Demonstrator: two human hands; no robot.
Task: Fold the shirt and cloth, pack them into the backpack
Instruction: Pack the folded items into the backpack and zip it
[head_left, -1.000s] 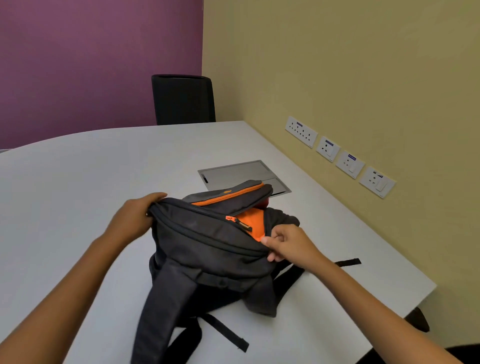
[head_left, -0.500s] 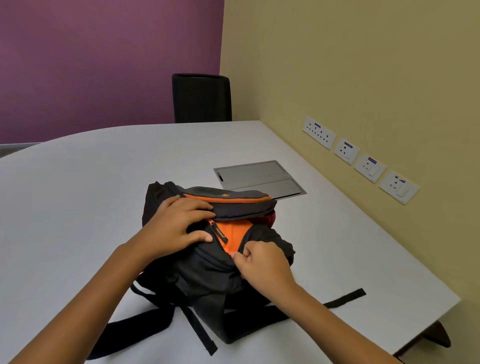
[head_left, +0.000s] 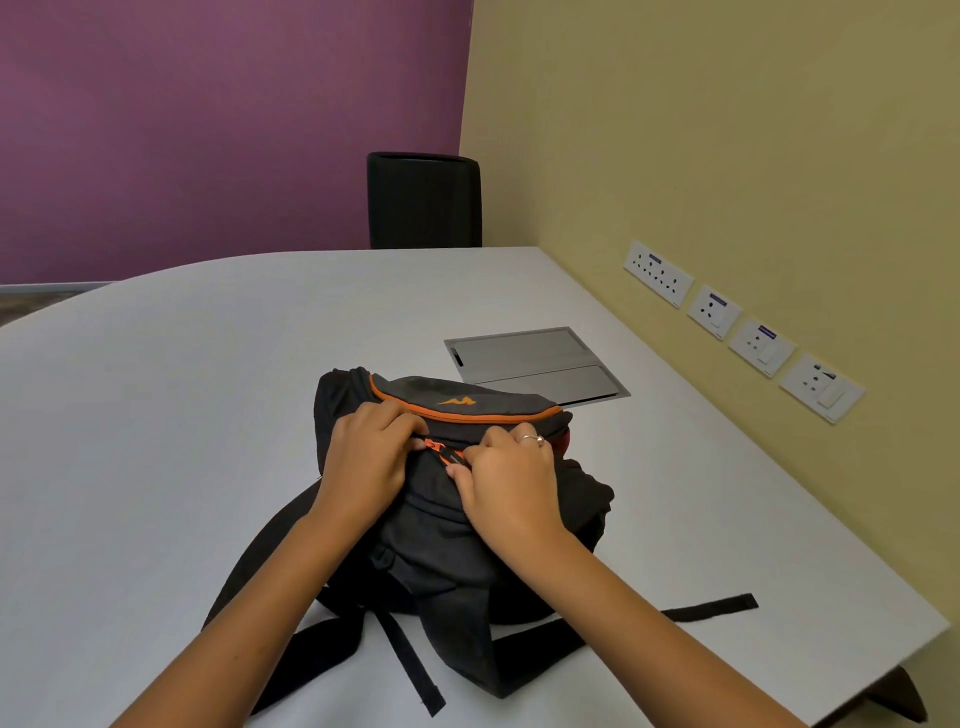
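Nearest the camera, two bare forearms reach in from the lower edge toward a black backpack (head_left: 441, 540) lying on the white counter (head_left: 156, 415). Its black straps (head_left: 410, 665) trail over the counter toward the viewer, and one loose strap end (head_left: 711, 608) runs out to the right.

The left hand (head_left: 371, 457) rests on the upper left of the backpack, its fingers curled down over the fabric just below the orange-piped top flap (head_left: 467, 402), gripping the cloth of the bag beside the zip line. The right hand (head_left: 506, 478) sits just beside it on the right, with a ring (head_left: 531, 439) on one finger; its thumb and fingertips are bent together and pinch the dark zipper pull (head_left: 453, 457), which lies next to a small orange zipper piece (head_left: 431, 443) between the two hands. Neither hand is spread flat.

The shirt and the cloth cannot be seen; only a sliver of red (head_left: 565, 441) shows at the right edge of the bag's opening, and what it belongs to cannot be told.

Beyond the backpack, a grey metal hatch (head_left: 530, 361) is set flush in the counter. Along the yellow wall to the right runs a row of white sockets (head_left: 737, 327). At the far end of the counter stands a black chair (head_left: 423, 200) before a purple wall.
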